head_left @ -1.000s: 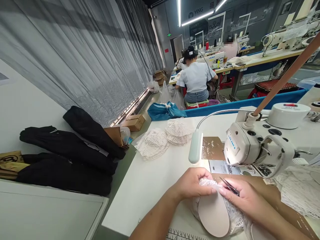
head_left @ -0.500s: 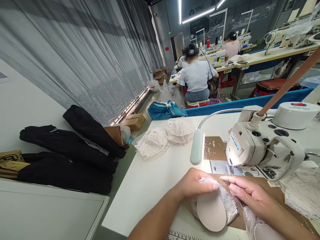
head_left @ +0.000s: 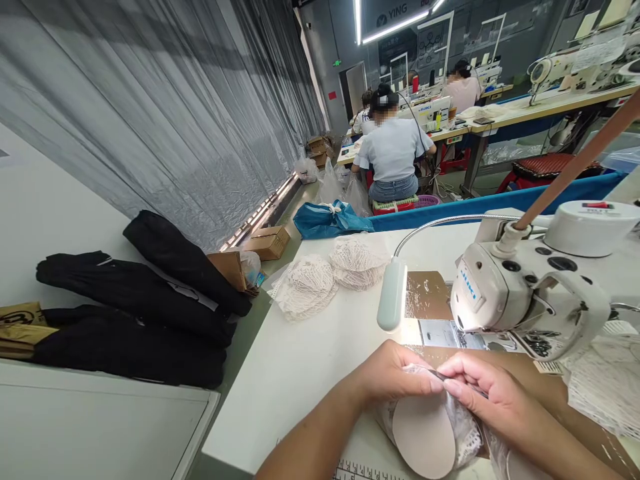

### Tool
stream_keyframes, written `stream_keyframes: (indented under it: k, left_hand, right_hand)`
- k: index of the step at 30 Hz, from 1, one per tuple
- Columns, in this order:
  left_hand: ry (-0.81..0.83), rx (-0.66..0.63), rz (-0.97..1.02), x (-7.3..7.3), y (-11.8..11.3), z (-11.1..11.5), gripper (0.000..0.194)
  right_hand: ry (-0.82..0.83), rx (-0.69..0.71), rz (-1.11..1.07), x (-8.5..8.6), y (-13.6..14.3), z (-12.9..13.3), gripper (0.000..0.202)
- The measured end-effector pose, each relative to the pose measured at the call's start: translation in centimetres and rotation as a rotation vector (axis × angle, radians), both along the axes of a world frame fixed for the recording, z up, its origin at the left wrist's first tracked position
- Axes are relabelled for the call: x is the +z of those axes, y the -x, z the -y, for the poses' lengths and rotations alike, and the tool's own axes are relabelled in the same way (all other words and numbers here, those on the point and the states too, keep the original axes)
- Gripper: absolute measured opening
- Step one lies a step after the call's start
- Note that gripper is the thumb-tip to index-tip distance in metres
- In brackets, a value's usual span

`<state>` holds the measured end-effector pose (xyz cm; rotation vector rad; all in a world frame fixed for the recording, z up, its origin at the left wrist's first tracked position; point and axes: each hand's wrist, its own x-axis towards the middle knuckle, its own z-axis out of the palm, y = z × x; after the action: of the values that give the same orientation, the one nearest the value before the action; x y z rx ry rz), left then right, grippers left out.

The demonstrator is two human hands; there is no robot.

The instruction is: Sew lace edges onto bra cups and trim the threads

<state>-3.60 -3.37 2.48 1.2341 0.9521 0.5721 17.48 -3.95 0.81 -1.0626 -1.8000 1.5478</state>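
My left hand [head_left: 387, 373] is closed on a white lace bra cup [head_left: 467, 433], thumb along its upper edge. A smooth beige pad [head_left: 424, 437] shows on the near side of the lace. My right hand [head_left: 483, 390] pinches the same upper edge, its thumb tip almost against my left thumb. A thin dark sliver lies between the fingertips; what it is I cannot make out. Another lace piece with a pale pad [head_left: 523, 467] lies under my right wrist, partly hidden. Just beyond my hands is the sewing machine's [head_left: 483, 287] metal plate [head_left: 445, 333].
Two stacks of lace cups [head_left: 307, 283] stand on the white table [head_left: 280, 373] at the left. More lace [head_left: 603, 383] lies at the right. A lamp [head_left: 393, 297] hangs near the needle area. A printed ruler [head_left: 367, 470] marks the front edge. Co-workers [head_left: 393, 157] sit beyond the blue cloth.
My right hand has moved left and its fingers have closed on the cup's upper edge, meeting my left hand. The cup has shifted slightly down.
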Motion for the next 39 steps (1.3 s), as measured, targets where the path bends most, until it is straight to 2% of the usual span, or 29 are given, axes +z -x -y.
stream_keyframes:
  k: [3,7,10,14,17,22,27,30,35,39]
  left_hand:
    - [0.008,-0.003,-0.029,0.0,0.1,0.0,0.034]
    - [-0.005,-0.003,-0.028,-0.2,0.5,-0.1,0.038]
    - [-0.011,0.003,-0.011,-0.3,0.7,-0.1,0.037]
    - [0.033,-0.038,-0.047,0.1,0.6,0.0,0.035]
    - [0.065,-0.075,-0.080,0.6,0.3,0.1,0.042]
    - [0.079,-0.092,-0.094,0.8,0.1,0.1,0.051]
    - [0.083,-0.076,-0.131,0.2,0.2,0.0,0.042]
    - [0.076,-0.095,-0.098,0.1,0.1,-0.1,0.042]
    - [0.060,-0.082,-0.062,0.0,0.2,-0.2,0.037]
    - [0.054,-0.032,-0.034,-0.2,0.5,-0.3,0.035]
  right_hand:
    - [-0.008,0.004,0.011,-0.4,-0.3,-0.2,0.036]
    - [0.077,0.043,-0.027,-0.7,-1.2,-0.7,0.035]
    - [0.048,0.090,-0.011,-0.9,-1.6,-1.0,0.035]
    - [0.066,0.137,-0.006,-0.6,-1.1,-0.9,0.037]
    - [0.043,0.140,0.004,0.0,-0.5,-0.6,0.034]
    - [0.014,0.082,0.092,0.6,-0.1,-0.5,0.034]
    - [0.084,0.104,0.037,-0.2,-0.9,-0.8,0.038]
    - [0.067,0.126,0.043,0.0,-0.8,-0.8,0.036]
    - [0.086,0.004,0.013,0.4,-0.3,-0.9,0.034]
    - [0.163,-0.009,-0.053,-0.6,-0.8,-1.3,0.038]
